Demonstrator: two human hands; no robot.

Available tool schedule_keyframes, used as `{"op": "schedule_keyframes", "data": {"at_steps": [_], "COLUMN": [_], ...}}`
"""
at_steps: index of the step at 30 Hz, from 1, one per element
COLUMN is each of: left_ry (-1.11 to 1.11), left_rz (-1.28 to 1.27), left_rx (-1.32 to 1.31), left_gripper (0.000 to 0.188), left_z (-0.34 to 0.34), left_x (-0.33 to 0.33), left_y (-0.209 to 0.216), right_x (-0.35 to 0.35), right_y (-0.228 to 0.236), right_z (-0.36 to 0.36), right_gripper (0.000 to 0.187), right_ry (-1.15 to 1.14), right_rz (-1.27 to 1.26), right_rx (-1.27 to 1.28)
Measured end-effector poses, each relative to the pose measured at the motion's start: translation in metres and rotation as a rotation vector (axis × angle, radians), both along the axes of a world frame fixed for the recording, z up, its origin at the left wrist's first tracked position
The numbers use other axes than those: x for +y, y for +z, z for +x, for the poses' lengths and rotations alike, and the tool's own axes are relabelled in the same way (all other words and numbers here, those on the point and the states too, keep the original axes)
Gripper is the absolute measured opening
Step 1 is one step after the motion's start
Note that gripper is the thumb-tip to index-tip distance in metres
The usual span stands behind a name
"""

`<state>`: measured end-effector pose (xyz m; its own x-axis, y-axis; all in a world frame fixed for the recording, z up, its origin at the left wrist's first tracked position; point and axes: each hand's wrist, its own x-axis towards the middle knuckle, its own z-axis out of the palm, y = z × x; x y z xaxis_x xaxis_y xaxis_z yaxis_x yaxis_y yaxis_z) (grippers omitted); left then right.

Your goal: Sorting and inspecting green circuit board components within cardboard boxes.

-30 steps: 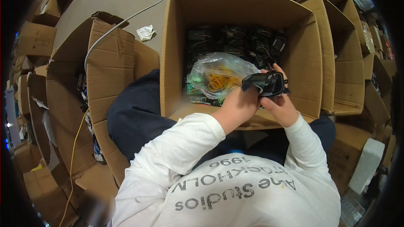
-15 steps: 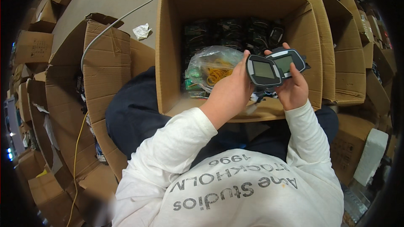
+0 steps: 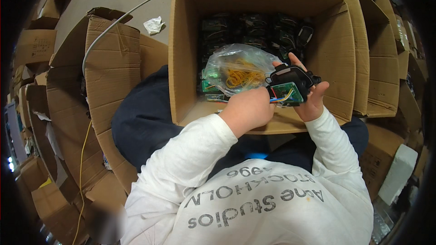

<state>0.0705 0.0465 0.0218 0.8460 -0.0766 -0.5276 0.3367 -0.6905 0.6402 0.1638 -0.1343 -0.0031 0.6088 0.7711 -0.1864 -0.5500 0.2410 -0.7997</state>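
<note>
Over the open cardboard box, my left hand [image 3: 250,110] is closed at the near-left edge of a display unit whose green circuit board [image 3: 290,93] faces up, with coloured wires across it. My right hand [image 3: 312,103] cups the units from the right, thumb and fingers around them. A black-cased display unit [image 3: 290,73] rests in that hand, just beyond the board. Below and to the left is a clear plastic bag [image 3: 218,61] holding yellow rubber bands [image 3: 243,75]. My left fingertips are hidden.
The cardboard box [image 3: 181,72] holds rows of dark units with circuit boards [image 3: 215,25]. Other open cartons stand left [image 3: 113,59] and right [image 3: 379,70]. A grey cable [image 3: 120,20] arches over the left carton; crumpled paper [image 3: 154,25] lies on the floor.
The two units had their screens up; now one shows its circuit board and wires, the other its black casing. My left hand has moved lower and closed around the near unit's edge.
</note>
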Motion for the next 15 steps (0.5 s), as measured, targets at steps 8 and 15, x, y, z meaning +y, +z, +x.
{"op": "schedule_keyframes", "data": {"at_steps": [8, 15], "left_ry": [0.007, 0.229], "left_rz": [0.038, 0.031], "left_rx": [-0.039, -0.542], "left_gripper": [0.041, 0.041], "left_z": [0.003, -0.002], "left_x": [-0.006, -0.012], "left_y": [0.004, -0.002], "right_x": [-0.005, -0.016], "right_y": [0.005, 0.010], "right_z": [-0.005, 0.005], "right_gripper": [0.056, 0.051], "right_ry": [-0.118, -0.153], "right_rz": [-0.306, -0.081], "right_rx": [-0.115, 0.269]}}
